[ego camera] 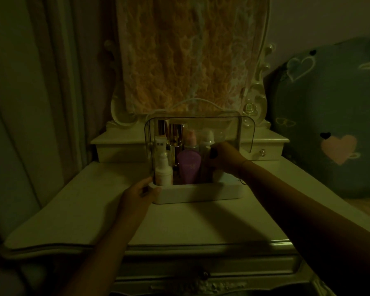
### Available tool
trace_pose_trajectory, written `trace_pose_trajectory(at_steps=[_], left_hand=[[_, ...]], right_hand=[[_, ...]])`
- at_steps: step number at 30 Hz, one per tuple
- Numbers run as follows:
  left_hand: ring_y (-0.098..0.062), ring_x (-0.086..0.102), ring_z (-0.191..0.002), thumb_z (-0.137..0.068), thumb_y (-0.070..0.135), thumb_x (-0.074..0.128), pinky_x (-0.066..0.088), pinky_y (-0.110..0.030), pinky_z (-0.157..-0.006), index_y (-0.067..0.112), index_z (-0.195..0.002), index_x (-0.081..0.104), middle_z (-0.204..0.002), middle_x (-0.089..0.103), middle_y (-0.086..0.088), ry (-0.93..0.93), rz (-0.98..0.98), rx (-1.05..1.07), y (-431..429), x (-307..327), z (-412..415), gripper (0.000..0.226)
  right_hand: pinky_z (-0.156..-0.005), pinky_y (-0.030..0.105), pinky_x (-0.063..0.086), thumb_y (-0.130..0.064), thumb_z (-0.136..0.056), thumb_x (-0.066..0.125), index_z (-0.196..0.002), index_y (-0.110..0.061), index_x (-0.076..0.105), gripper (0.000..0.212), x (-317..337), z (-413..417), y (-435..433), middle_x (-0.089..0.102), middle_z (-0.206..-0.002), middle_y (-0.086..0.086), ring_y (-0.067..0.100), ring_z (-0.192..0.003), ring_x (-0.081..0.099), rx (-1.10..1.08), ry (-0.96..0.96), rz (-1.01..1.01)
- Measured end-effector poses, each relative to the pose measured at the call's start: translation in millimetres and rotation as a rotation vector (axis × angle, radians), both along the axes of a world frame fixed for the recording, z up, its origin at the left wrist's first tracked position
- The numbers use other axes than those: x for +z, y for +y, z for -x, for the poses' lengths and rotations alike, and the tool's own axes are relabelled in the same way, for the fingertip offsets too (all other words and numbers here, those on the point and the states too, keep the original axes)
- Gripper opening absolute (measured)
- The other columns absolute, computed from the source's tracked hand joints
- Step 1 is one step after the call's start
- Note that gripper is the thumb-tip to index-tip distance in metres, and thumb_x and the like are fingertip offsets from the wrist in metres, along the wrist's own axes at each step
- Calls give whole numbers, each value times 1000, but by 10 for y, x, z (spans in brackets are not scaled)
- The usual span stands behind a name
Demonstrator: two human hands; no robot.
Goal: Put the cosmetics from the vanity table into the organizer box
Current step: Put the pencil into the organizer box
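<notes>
The white organizer box (201,194) with a clear raised lid (246,133) stands in the middle of the vanity table (179,223). Inside it stand a white pump bottle (163,171), a purple tube (189,167), gold-capped bottles (175,133) and a pink-capped bottle (190,138). My right hand (224,158) is inside the box, fingers closed around a pale bottle (206,144) at the right of the row. My left hand (140,194) rests against the box's front left corner, thumb and fingers on its rim.
A mirror draped with a lace cloth (186,54) rises behind the box. Small drawers (263,151) flank it on the raised shelf. A curtain (41,92) hangs at the left; bedding with a heart pattern (333,124) sits at the right. The room is dim.
</notes>
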State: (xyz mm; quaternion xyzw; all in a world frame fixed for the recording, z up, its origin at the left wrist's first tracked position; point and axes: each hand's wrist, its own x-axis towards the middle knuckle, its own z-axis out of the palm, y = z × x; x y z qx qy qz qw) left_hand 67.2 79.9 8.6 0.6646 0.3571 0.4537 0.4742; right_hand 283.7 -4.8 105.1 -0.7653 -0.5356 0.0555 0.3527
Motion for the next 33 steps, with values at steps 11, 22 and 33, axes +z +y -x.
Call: trace_pose_trajectory(at_steps=[11,22,33], left_hand=[[-10,56,-93,-81,16,66,43,-16,-67,17,-124,55,-117,60,-7,-13,9,-11,0,-1,1,45],[10,49,-79,-82,15,65,41,-10,-60,18,-122,56,-100,58,7,-12,-14,-5,-23,13,2,42],[-12,56,-92,-82,15,65,44,-18,-69,16,-125,54,-106,58,0,-12,5,-4,-31,24,-1,44]], right_hand=[[-79,39,51,-11,-87,60,-93,8,65,21,6,23,42,67,-93,25,30,-83,61,0,-46,18],[-61,16,42,-7,-84,63,-96,5,66,17,-3,33,20,67,-99,23,20,-80,56,17,-18,27],[-84,35,53,-8,-84,62,-95,3,67,16,-2,2,-31,68,-99,21,29,-91,65,43,-53,15]])
